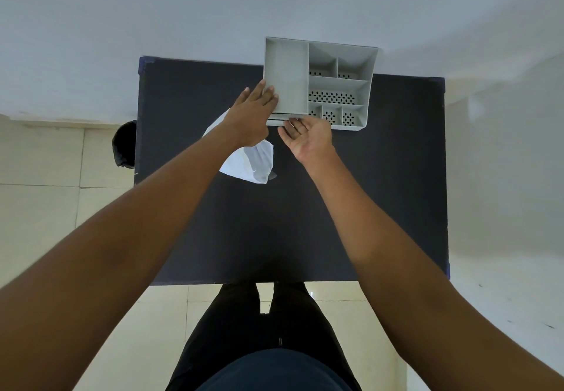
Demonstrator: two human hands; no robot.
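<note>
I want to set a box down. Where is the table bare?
Bare: the table right of the right hand, and its near half this side of the white cloth. Crowded: far middle, around the left hand and organizer.

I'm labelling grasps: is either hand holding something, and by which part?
Nothing is clearly gripped. The left hand rests on the near-left corner of the grey organizer; the right hand, palm up, touches its near edge.

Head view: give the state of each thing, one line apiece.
Grey organizer: upright at the table's far edge, compartments empty.
Left hand: palm down, straight fingers on the organizer's left wall.
Right hand: palm up, fingertips touching the organizer's near edge.
White sheet: crumpled on the table, partly under the left forearm.
Black bin: on the floor beside the table.
</note>
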